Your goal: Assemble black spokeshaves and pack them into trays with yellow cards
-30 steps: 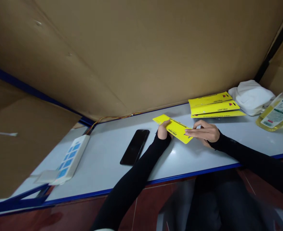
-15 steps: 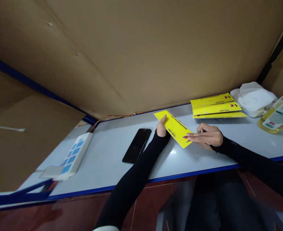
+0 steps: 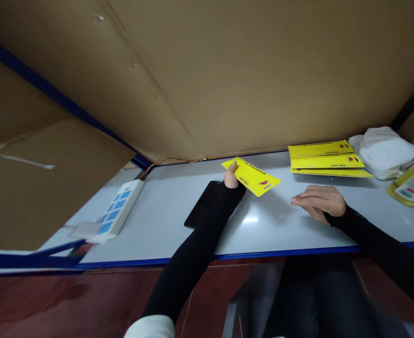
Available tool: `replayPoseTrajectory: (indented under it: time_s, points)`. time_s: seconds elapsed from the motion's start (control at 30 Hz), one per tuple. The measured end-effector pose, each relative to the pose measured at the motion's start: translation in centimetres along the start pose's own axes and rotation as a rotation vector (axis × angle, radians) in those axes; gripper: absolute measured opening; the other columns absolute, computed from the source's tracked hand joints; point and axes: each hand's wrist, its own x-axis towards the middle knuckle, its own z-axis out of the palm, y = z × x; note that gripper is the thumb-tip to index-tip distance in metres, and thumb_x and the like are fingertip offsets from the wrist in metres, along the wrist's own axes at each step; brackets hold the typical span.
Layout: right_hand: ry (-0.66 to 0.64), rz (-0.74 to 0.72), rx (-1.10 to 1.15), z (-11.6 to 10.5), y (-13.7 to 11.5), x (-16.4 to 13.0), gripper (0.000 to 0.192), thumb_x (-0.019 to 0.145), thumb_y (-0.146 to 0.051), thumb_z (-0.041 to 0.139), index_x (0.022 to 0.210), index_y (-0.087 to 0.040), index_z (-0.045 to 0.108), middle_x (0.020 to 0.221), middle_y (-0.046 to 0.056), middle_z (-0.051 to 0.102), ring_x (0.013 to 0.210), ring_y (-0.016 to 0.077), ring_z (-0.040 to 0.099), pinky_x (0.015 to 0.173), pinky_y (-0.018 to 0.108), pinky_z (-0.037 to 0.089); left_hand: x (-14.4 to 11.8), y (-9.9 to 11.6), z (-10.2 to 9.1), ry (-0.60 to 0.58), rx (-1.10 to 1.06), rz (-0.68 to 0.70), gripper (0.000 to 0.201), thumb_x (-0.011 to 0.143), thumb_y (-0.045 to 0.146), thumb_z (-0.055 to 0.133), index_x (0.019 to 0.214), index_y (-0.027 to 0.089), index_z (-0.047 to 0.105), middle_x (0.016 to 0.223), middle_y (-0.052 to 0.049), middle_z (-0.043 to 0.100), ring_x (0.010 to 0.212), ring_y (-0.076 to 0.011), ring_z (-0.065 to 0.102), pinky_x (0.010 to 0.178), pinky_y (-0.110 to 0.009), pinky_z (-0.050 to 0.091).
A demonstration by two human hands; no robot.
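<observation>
Head view: the black sleeve covers most of the left hand (image 3: 231,177), whose fingers pinch the near-left edge of a flat yellow printed card (image 3: 251,176), held just above the white blue-edged table (image 3: 164,220). Its print is too small to read. The sleeve also hides part of a black phone (image 3: 201,211). The right hand (image 3: 318,203) rests loosely open, holding nothing, well right of the card. A clear oil bottle (image 3: 411,185) is cut off at the right edge. Bare tabletop lies between the hands. Far right sit stacked yellow cards (image 3: 328,159) and white cloth (image 3: 383,151); left, a white power strip (image 3: 113,217). Brown cardboard walls (image 3: 207,75) close in.
</observation>
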Motion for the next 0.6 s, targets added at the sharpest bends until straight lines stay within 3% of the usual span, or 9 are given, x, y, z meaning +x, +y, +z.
replayPoseTrajectory:
  time_s: [0.07, 0.17, 0.27, 0.37, 0.6]
  points:
    - [0.021, 0.028, -0.060, 0.0, 0.0, 0.5, 0.024, 0.093, -0.016, 0.079, 0.116, -0.023, 0.078, 0.090, 0.006, 0.080, 0.072, 0.0159, 0.069, 0.066, 0.028, 0.058, 0.3, 0.0, -0.3, 0.021, 0.014, 0.004, 0.019, 0.087, 0.032, 0.066, 0.095, 0.014, 0.069, 0.078, -0.010, 0.076, 0.074, -0.0272, 0.074, 0.082, -0.038, 0.059]
    - [-0.005, 0.031, -0.151, 0.3, 0.1, 1.0, 0.041, 0.089, -0.027, 0.086, 0.128, -0.022, 0.076, 0.104, 0.011, 0.078, 0.085, 0.0210, 0.069, 0.074, 0.035, 0.061, -0.2, -1.1, 0.3, 0.043, -0.005, 0.006, 0.019, 0.089, 0.032, 0.065, 0.091, 0.014, 0.069, 0.075, -0.010, 0.074, 0.068, -0.0250, 0.072, 0.078, -0.036, 0.057]
    - [-0.030, -0.040, -0.204, 0.8, 0.5, 0.9, 0.037, 0.091, -0.020, 0.082, 0.127, -0.027, 0.077, 0.113, 0.009, 0.081, 0.095, 0.0235, 0.067, 0.079, 0.039, 0.063, -1.3, -2.5, 1.2, 0.042, 0.004, -0.031, 0.017, 0.091, 0.030, 0.066, 0.090, 0.014, 0.069, 0.070, -0.009, 0.072, 0.061, -0.0230, 0.069, 0.071, -0.034, 0.056]
    - [-0.021, -0.122, -0.180, 1.2, 0.9, 0.3, 0.037, 0.093, -0.010, 0.075, 0.125, -0.029, 0.077, 0.111, 0.003, 0.083, 0.091, 0.0220, 0.066, 0.070, 0.034, 0.063, -2.2, -3.1, 1.9, 0.036, 0.041, -0.051, 0.017, 0.093, 0.030, 0.066, 0.090, 0.014, 0.069, 0.066, -0.007, 0.071, 0.056, -0.0210, 0.067, 0.065, -0.031, 0.055]
    - [0.019, -0.126, -0.169, 1.1, 0.0, -0.1, 0.050, 0.094, -0.002, 0.069, 0.139, -0.025, 0.069, 0.109, 0.007, 0.084, 0.085, 0.0202, 0.071, 0.068, 0.034, 0.063, -1.4, -1.0, 2.2, 0.064, -0.075, -0.088, 0.029, 0.103, 0.034, 0.055, 0.094, 0.011, 0.071, 0.067, -0.010, 0.072, 0.058, -0.0228, 0.070, 0.070, -0.034, 0.057]
